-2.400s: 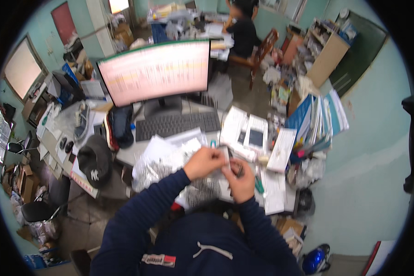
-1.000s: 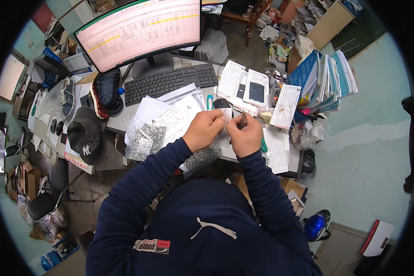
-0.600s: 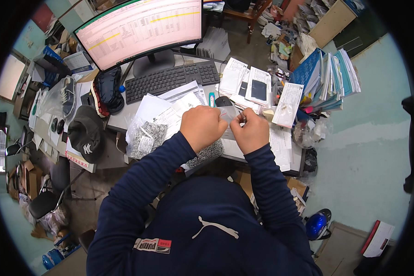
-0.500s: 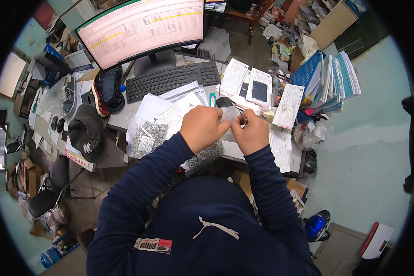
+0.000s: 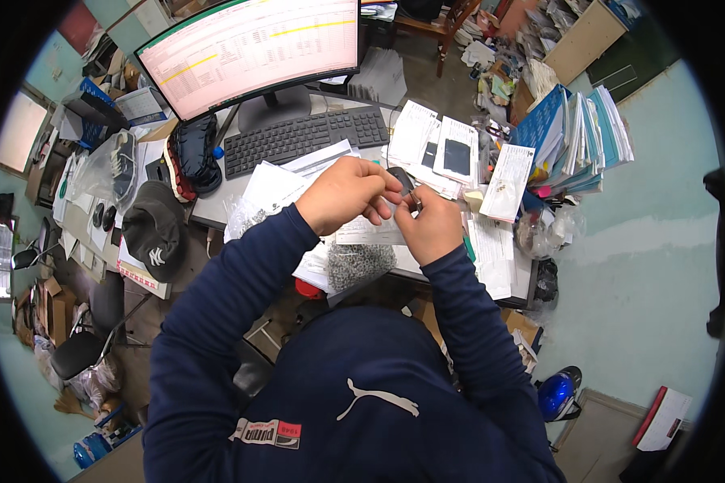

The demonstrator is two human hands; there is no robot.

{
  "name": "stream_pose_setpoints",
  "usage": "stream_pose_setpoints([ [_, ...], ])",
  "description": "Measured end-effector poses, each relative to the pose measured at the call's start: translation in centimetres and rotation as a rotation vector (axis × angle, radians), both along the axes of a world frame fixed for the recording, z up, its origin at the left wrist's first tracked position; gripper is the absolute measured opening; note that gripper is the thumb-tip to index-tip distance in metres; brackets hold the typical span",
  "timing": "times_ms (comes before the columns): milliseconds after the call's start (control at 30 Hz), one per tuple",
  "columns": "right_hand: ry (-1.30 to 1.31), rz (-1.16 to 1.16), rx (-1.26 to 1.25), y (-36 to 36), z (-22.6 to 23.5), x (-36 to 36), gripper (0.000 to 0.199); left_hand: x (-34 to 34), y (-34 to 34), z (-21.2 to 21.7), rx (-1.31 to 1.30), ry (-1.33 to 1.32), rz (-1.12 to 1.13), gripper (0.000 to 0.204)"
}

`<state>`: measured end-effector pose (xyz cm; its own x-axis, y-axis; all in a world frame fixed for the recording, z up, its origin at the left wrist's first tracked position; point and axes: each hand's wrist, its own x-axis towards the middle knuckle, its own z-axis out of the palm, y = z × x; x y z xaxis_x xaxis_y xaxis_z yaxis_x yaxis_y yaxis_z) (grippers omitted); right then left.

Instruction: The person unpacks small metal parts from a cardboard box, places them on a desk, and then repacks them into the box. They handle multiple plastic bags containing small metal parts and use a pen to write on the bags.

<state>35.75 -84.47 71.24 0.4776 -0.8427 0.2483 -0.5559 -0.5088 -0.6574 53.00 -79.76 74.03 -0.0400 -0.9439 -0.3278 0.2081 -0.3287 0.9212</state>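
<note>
My left hand [image 5: 346, 197] is over the desk's front part, fingers loosely bent and apart, with nothing visible in them. Its fingertips come close to my right hand [image 5: 431, 225], whose thumb and fingers are closed in a pinch. A small shiny, dark sliver shows at that pinch, too small to name. Below the hands lies a clear bag of small grey metal-looking pieces [image 5: 361, 266]. A printed paper slip [image 5: 370, 232] lies just behind the bag. Behind the fingertips sits a dark computer mouse [image 5: 399, 177], partly covered. A second clear bag [image 5: 244, 216] is mostly hidden by my left forearm.
A black keyboard [image 5: 306, 142] lies before a monitor [image 5: 254, 56] showing a spreadsheet. Right of my hands are stacked papers with a dark phone [image 5: 457, 158] and blue folders [image 5: 572, 137]. A dark cap [image 5: 153, 229] rests at the left.
My left hand has loosened from its pinch; its fingers have spread and it has shifted up and left. My right hand has moved slightly left, still pinched. More of the lower bag shows.
</note>
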Motion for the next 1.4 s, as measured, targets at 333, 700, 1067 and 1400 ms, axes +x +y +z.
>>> stream_pose_setpoints([
  [333, 0.015, 0.021, -0.013, -0.3, -1.0, 1.4, 0.016, 1.4, -0.5, 1.4, 0.061, -0.375, -0.145, 0.029],
  [700, 0.042, -0.01, 0.048, -2.1, -1.1, 2.3, 0.018, 1.7, -5.1, 2.2, 0.222, -0.431, -0.226, 0.019],
  [1067, 0.022, -0.035, 0.194, -3.4, -1.6, 2.3, 0.021, 0.8, -7.6, 2.5, 0.302, -0.626, -0.391, 0.015],
  [1400, 0.004, -0.029, 0.222, -4.0, -1.9, 2.6, 0.021, 1.1, -8.1, 3.1, 0.301, -0.674, -0.418, 0.021],
])
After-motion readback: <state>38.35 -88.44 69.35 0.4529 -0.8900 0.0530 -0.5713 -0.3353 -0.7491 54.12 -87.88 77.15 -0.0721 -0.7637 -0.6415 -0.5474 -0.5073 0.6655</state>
